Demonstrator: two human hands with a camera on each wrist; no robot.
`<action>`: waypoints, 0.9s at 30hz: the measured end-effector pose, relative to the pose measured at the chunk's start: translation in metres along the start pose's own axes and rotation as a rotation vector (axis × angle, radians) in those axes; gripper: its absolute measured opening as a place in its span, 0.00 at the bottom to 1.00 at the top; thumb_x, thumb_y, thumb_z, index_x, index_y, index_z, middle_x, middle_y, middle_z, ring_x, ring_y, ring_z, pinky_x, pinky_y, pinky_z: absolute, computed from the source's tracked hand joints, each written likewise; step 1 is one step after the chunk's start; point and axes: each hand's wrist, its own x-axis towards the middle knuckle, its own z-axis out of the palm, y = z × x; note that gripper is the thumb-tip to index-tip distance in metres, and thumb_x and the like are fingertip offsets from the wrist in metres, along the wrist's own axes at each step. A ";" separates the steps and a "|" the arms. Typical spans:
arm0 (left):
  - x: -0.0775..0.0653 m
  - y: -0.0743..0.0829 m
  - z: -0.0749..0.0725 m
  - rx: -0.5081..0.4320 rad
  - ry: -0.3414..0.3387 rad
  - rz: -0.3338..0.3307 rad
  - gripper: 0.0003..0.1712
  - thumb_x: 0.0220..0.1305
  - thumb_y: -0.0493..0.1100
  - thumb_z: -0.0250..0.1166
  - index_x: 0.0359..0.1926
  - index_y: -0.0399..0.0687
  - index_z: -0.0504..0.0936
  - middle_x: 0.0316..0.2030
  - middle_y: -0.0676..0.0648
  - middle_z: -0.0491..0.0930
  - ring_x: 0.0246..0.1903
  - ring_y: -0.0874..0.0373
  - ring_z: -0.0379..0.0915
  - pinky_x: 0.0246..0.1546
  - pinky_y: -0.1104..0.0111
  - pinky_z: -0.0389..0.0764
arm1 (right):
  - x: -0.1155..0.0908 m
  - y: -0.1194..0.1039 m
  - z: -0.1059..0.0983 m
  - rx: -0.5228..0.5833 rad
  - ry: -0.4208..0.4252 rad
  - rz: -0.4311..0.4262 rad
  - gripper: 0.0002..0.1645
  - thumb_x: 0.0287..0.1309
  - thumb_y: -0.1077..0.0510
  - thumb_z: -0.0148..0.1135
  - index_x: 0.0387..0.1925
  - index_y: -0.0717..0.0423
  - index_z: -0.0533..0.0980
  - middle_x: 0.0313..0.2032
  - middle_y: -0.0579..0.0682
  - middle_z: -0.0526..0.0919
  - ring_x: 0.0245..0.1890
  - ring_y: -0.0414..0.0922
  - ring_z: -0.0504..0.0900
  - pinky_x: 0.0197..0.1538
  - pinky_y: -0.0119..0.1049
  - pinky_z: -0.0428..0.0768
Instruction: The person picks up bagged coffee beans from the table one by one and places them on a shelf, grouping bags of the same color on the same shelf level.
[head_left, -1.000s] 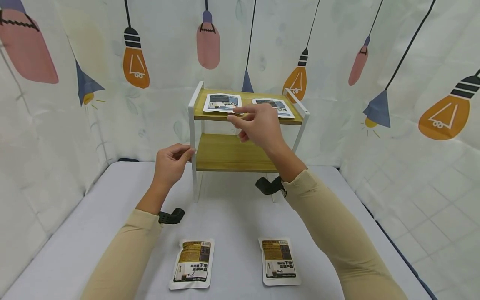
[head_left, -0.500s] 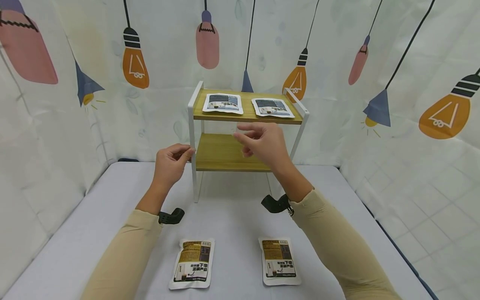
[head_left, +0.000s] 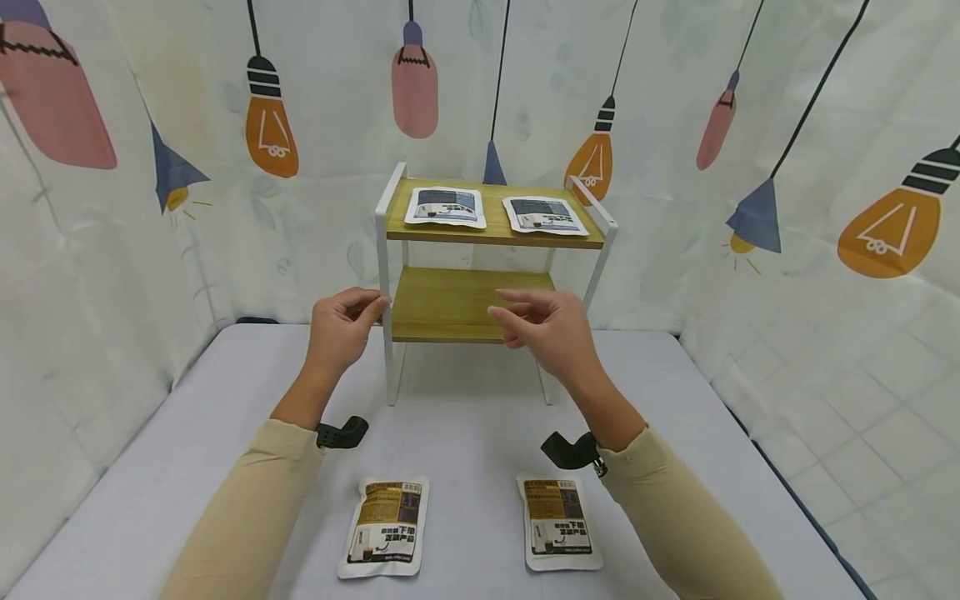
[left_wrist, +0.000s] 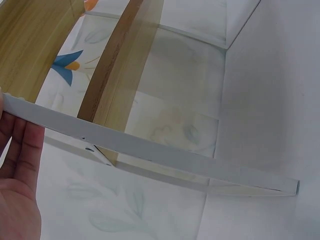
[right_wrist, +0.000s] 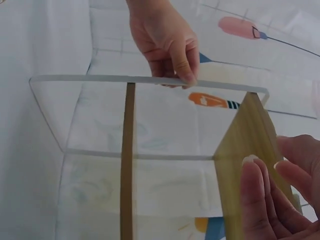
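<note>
The bench [head_left: 465, 450] is as it was, and the rack [head_left: 491, 239] stands on it unmoved, its top shelf [head_left: 495, 198] loaded and its lower shelf [head_left: 450, 308] holding nothing in sight. The change is in the right hand [head_left: 551, 333]: a second ago it was up at the rack's top front edge; now it has dropped in front of the rack's lower shelf, thumb and fingers bent but apart, with nothing between them. The left hand [head_left: 341, 329] has not shifted and pinches the rack's left post. Of the packets, one [head_left: 446, 207] lies flat on the rack's top left, another [head_left: 546, 216] on its top right, neither noticeably displaced by the withdrawal; two more, a left one [head_left: 384, 529] and a right one [head_left: 558, 525], lie on the bench in front of the rack. So the upper pair looks settled, I judge, and the right hand is free.
</note>
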 end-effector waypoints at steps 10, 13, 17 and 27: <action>-0.004 0.017 -0.001 -0.005 -0.004 0.018 0.12 0.70 0.35 0.66 0.47 0.27 0.86 0.40 0.29 0.86 0.30 0.70 0.82 0.37 0.81 0.84 | -0.036 0.028 0.000 -0.007 0.011 0.029 0.19 0.59 0.52 0.76 0.52 0.49 0.87 0.40 0.52 0.91 0.33 0.48 0.90 0.38 0.34 0.88; -0.005 0.021 -0.002 -0.013 -0.006 0.017 0.12 0.70 0.35 0.66 0.47 0.27 0.86 0.40 0.29 0.86 0.30 0.70 0.82 0.37 0.83 0.83 | -0.047 0.036 0.000 -0.023 0.017 0.038 0.19 0.59 0.52 0.76 0.52 0.49 0.87 0.41 0.52 0.91 0.36 0.46 0.90 0.39 0.32 0.86; -0.005 0.022 -0.001 -0.017 -0.005 0.005 0.12 0.69 0.35 0.67 0.47 0.28 0.86 0.41 0.27 0.84 0.30 0.69 0.82 0.37 0.82 0.84 | -0.061 0.045 -0.002 -0.015 0.016 0.051 0.19 0.59 0.53 0.75 0.52 0.50 0.87 0.43 0.53 0.91 0.39 0.45 0.89 0.42 0.30 0.86; -0.004 0.019 -0.001 -0.004 -0.008 0.005 0.13 0.70 0.35 0.66 0.48 0.27 0.85 0.41 0.27 0.85 0.30 0.70 0.81 0.38 0.82 0.83 | -0.089 0.069 -0.007 -0.026 0.023 0.092 0.18 0.59 0.53 0.75 0.51 0.49 0.87 0.45 0.51 0.90 0.37 0.40 0.89 0.40 0.31 0.87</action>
